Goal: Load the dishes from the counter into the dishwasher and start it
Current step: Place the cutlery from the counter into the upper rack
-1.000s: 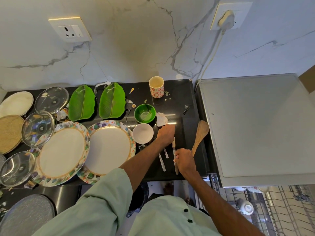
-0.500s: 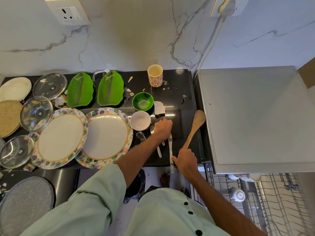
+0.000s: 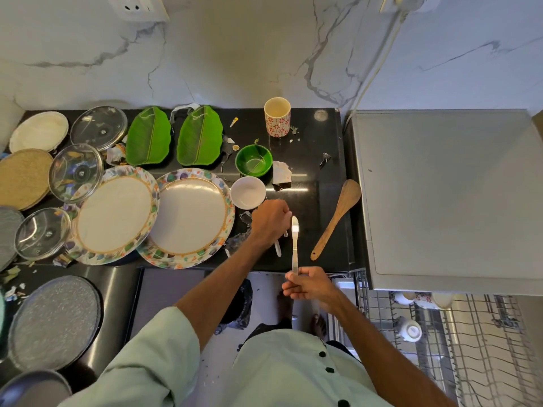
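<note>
My right hand (image 3: 310, 284) pinches the handle end of a steel table knife (image 3: 294, 242) at the black counter's (image 3: 317, 183) front edge, blade pointing away from me. My left hand (image 3: 270, 220) is curled over other steel cutlery (image 3: 277, 249) lying on the counter beside a small white bowl (image 3: 248, 192). A wooden spatula (image 3: 338, 217) lies to the right. Two floral plates (image 3: 191, 214), a green bowl (image 3: 254, 160), two green leaf dishes (image 3: 199, 136) and a patterned cup (image 3: 277, 117) stand on the counter. The dishwasher's open rack (image 3: 440, 342) is at lower right.
Several glass lids (image 3: 76, 171), a woven mat (image 3: 22, 177) and a grey round tray (image 3: 54, 321) crowd the left side. The dishwasher's grey top (image 3: 446, 195) fills the right. A white cup (image 3: 411, 330) sits in the rack. Paper scraps litter the counter.
My right hand has drawn the knife back toward me past the counter edge. My left hand has stayed over the cutlery near the white bowl. The view tilted down.
</note>
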Demonstrator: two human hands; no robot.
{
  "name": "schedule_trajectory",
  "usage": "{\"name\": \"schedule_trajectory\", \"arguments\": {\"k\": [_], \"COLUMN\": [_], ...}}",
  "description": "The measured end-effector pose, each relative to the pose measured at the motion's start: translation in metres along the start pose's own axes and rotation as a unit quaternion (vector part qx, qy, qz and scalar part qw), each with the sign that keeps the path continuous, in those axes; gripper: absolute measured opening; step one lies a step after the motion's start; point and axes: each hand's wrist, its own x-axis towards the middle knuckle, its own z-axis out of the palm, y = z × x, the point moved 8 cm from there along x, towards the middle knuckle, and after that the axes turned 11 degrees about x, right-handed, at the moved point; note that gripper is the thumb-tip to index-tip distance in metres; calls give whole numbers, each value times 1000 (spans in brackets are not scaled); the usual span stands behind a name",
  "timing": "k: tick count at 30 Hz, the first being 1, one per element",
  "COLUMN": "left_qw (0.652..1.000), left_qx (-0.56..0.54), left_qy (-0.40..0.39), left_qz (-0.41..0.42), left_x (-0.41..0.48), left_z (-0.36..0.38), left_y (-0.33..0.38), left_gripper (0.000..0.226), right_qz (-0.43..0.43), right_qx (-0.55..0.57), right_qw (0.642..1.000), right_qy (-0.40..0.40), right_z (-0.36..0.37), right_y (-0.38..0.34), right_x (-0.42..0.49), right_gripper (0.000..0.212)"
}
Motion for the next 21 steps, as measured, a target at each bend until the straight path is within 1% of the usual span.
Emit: {"name": "schedule_trajectory", "arguments": {"k": [2, 3, 5, 7, 9, 12, 18, 21], "left_qw": [997, 994, 988, 985, 984, 979, 971, 968], "left_qx": [-23, -18, 5, 15, 9, -15, -56, -79], "left_qy": [33, 30, -6, -55, -74, -71, -80, -87], "left_qz": [-73, -107, -152, -161, -164, -189, -218, -223], "left_x": [-18, -26, -42, -51, -52, -45, -33, -30], "left_z": [-5, -1, 12, 25, 29, 22, 13, 15], "left_y": [-23, -34, -47, -47, -42, -35, -31, -31], "left_gripper": [15, 17, 26, 37, 41, 40, 33, 31], "right_qz": [-20, -30, -47, -56, -60, -66, -89, -111], "right_qx": [36, 47, 54, 37, 16, 2, 16, 34], "right_qw": [998, 998, 997, 997, 998, 997, 996, 993], "right_qy": [-37, -41, -39, -35, -30, -29, -22, -35], "right_z": [6, 6, 7, 7, 7, 7, 5, 2], "right_y": [-17, -23, -35, -43, -48, -53, -58, -65], "right_x": [-9, -11, -12, -12, -10, -7, -8, -9], "right_gripper": [25, 24, 22, 21, 21, 22, 23, 31]}}
